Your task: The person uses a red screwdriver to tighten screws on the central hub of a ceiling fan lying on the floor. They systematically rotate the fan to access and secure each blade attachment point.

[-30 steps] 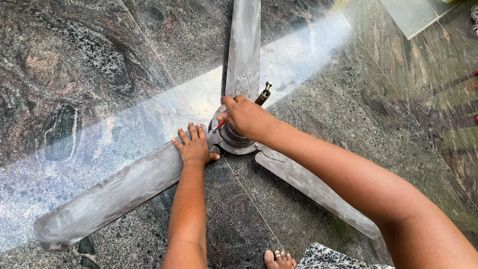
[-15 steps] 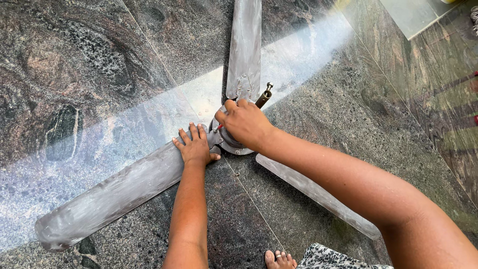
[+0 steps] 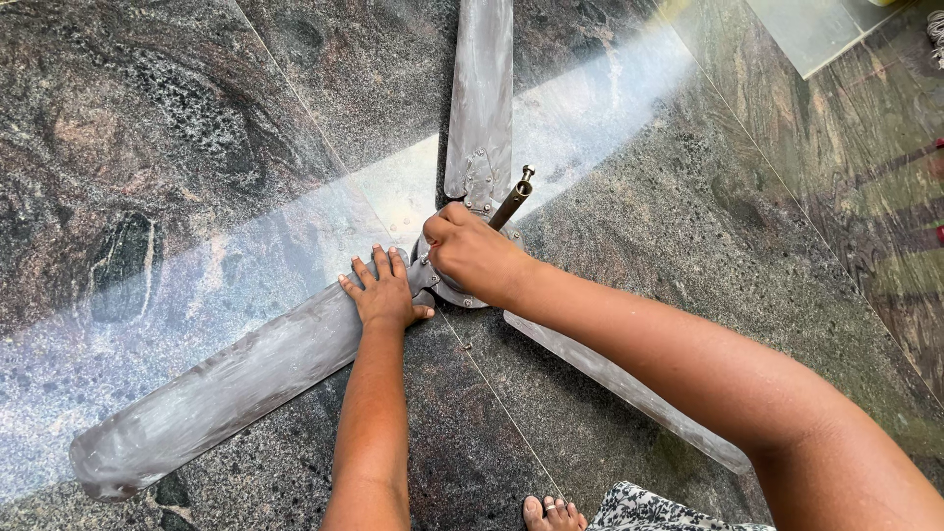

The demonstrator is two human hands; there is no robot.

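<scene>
Ceiling fan point(image 3: 462, 285) lies flat on a polished dark stone floor point(image 3: 197, 128), hub roughly mid-scene, three dusty grey blades spread out. Long blade point(image 3: 216, 383) runs toward lower left; second blade point(image 3: 482, 88) points straight up out of view; third blade point(image 3: 629, 383) runs lower right, mostly hidden under the person's right forearm. Short metal rod point(image 3: 513, 202) sticks up at a tilt from the hub.

Left hand point(image 3: 382, 293): open, palm down, fingers spread, pressed flat on the root of the long blade just beside the hub. Grips nothing.

Right hand point(image 3: 474, 254): closed into a curled grip over the top of the hub, knuckles up, next to the rod. What the fingers clasp beneath is hidden by the hand itself.

Surroundings: pale band of light crosses the floor diagonally. Bare toes point(image 3: 554, 513) at the bottom edge, beside a patch of patterned black-and-white cloth point(image 3: 659, 509). Pale greenish slab point(image 3: 816, 29) at upper right corner. No containers seen.
</scene>
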